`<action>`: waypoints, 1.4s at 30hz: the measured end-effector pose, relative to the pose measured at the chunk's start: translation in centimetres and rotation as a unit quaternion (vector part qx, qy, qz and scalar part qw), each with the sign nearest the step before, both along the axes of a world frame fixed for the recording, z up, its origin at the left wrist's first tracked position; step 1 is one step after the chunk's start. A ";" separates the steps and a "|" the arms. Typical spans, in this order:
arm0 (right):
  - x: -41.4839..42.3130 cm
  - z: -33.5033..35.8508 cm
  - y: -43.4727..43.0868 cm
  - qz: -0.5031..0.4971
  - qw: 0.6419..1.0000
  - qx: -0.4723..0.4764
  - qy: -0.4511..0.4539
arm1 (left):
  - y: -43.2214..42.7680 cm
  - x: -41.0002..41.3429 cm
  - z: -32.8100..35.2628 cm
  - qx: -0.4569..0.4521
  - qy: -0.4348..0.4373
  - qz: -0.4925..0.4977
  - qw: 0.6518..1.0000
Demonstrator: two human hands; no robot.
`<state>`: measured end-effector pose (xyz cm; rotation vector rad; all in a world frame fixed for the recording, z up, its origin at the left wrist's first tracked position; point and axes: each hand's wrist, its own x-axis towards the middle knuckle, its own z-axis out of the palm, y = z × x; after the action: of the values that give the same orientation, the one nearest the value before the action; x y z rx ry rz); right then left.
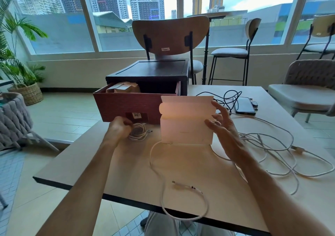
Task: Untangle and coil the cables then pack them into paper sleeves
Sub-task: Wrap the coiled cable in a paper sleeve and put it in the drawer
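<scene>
The left hand (119, 127) pinches the coiled cable (138, 132) just left of the upright paper sleeve (186, 127), below its open top; the right hand (222, 125) grip pinches the sleeve's right edge.

Pale wood-topped table (126, 172), dark edge. On its far side sits a dark wooden cabinet box (155, 72), its red drawer (126, 105) pulled open. Black smartphone (244, 105) lies flat, far right. Behind: curved plywood-backed chair (170, 34), tall cushioned bar stool (233, 51), leafy palm in woven basket (27, 92) at left.
</scene>
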<state>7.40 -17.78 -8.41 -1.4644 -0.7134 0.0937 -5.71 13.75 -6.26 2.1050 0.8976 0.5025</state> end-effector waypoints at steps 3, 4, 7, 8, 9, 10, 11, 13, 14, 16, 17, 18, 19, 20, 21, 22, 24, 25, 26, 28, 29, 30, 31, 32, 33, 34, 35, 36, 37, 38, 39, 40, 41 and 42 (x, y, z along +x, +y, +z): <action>-0.2 0.2 0.0 -0.001 1.000 0.000 0.004 | 0.1 -0.1 -0.1 0.005 0.004 -0.002 1.000; -0.2 0.2 0.0 -0.004 1.000 0.000 0.006 | 0.0 -0.3 -0.1 0.004 -0.001 -0.004 1.000; -0.4 0.2 -0.1 -0.002 1.000 0.000 0.008 | -0.5 -0.7 0.5 -0.009 -0.021 -0.014 1.000; -0.4 0.3 -0.1 -0.004 1.000 -0.003 0.010 | -0.6 -0.8 0.7 -0.024 -0.033 -0.018 0.999; -0.3 0.2 -0.1 -0.006 1.000 -0.004 0.011 | -0.9 -1.0 1.1 -0.043 -0.044 -0.026 0.998; -0.3 0.2 0.0 -0.007 1.000 -0.005 0.012 | -1.2 -1.2 1.6 -0.063 -0.052 -0.038 0.996; -0.3 0.3 0.0 -0.007 1.000 -0.005 0.012 | -1.6 -1.4 2.3 -0.083 -0.060 -0.053 0.993; -0.3 0.3 0.1 -0.008 1.000 -0.007 0.011 | -2.1 -1.7 3.5 -0.114 -0.077 -0.084 0.987; -0.2 0.3 0.1 -0.010 1.000 -0.007 0.012 | -2.4 -1.8 4.1 -0.116 -0.084 -0.097 0.985; -0.2 0.2 0.0 -0.012 1.000 -0.008 0.010 | -2.8 -2.1 5.5 -0.109 -0.089 -0.121 0.983; -0.3 0.2 0.0 -0.012 1.000 -0.009 0.008 | -3.0 -2.2 6.0 -0.113 -0.092 -0.135 0.980; -0.2 0.1 0.0 -0.014 1.000 -0.011 0.006 | -3.3 -2.3 6.6 -0.122 -0.101 -0.153 0.975; -0.2 0.0 -0.1 -0.017 1.000 -0.011 0.004 | -3.6 -2.5 7.0 -0.133 -0.111 -0.175 0.969; -0.2 0.0 -0.1 -0.022 1.000 -0.011 0.003 | -4.0 -2.6 7.5 -0.144 -0.122 -0.196 0.962; -0.2 -0.1 -0.1 -0.029 0.999 -0.014 0.000 | -4.5 -2.6 7.8 -0.150 -0.132 -0.214 0.956; -0.1 -0.1 -0.1 -0.035 0.999 -0.019 -0.004 | -5.2 -2.5 8.1 -0.149 -0.140 -0.230 0.951; 0.0 -0.1 -0.1 -0.040 0.999 -0.027 -0.011 | -6.6 -2.2 8.4 -0.127 -0.152 -0.257 0.946; 0.0 -0.1 0.0 -0.038 0.999 -0.026 -0.011 | -7.1 -1.9 8.3 -0.110 -0.154 -0.270 0.944; 0.0 -0.1 -0.1 -0.036 0.999 -0.025 -0.011 | -7.8 -1.5 8.2 -0.091 -0.156 -0.285 0.941; 0.1 -0.1 -0.1 -0.033 0.999 -0.025 -0.009 | -8.8 -0.6 7.8 -0.062 -0.159 -0.317 0.933; 0.2 -0.2 0.0 -0.031 0.999 -0.022 -0.007 | -9.2 0.0 7.6 -0.051 -0.160 -0.327 0.930; 0.2 -0.1 0.0 -0.029 0.999 -0.017 -0.003 | -9.6 0.6 7.3 -0.041 -0.158 -0.332 0.929; 0.2 -0.2 0.0 -0.025 1.000 -0.012 -0.001 | -9.9 1.2 7.0 -0.027 -0.154 -0.335 0.929; 0.3 -0.2 0.0 -0.023 1.000 -0.007 0.003 | -10.1 1.9 6.7 -0.005 -0.149 -0.335 0.930; 0.4 -0.2 0.0 -0.021 1.000 -0.002 0.005 | -10.1 2.5 6.4 0.026 -0.142 -0.331 0.933; 0.4 -0.3 -0.1 -0.018 1.000 0.002 0.006 | -10.0 3.0 6.1 0.056 -0.137 -0.321 0.935; 0.4 -0.2 -0.1 -0.014 1.000 0.006 0.007 | -9.9 3.4 6.0 0.082 -0.135 -0.310 0.938; 0.4 -0.2 -0.1 -0.013 1.000 0.008 0.009 | -9.6 3.6 6.0 0.101 -0.134 -0.301 0.939; 0.4 -0.2 -0.1 -0.016 1.000 0.008 0.010 | -9.5 3.7 6.0 0.117 -0.131 -0.299 0.938; 0.4 -0.1 -0.1 -0.018 1.000 0.008 0.011 | -9.3 3.8 6.2 0.133 -0.125 -0.305 0.935; 0.3 -0.1 -0.2 -0.020 1.000 0.009 0.010 | -9.2 3.8 6.3 0.149 -0.116 -0.316 0.930; 0.3 0.0 -0.2 -0.021 1.000 0.009 0.009 | -9.2 3.7 6.5 0.161 -0.105 -0.330 0.924; 0.3 -0.1 -0.2 -0.023 1.000 0.007 0.008 | -9.1 3.7 6.6 0.168 -0.095 -0.342 0.920; 0.3 -0.1 -0.2 -0.024 1.000 0.005 0.005 | -8.9 3.7 6.5 0.173 -0.084 -0.350 0.917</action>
<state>7.73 -17.95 -8.51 -1.4700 -0.6696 0.0617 -1.97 4.80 0.28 2.4616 -0.0871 0.4632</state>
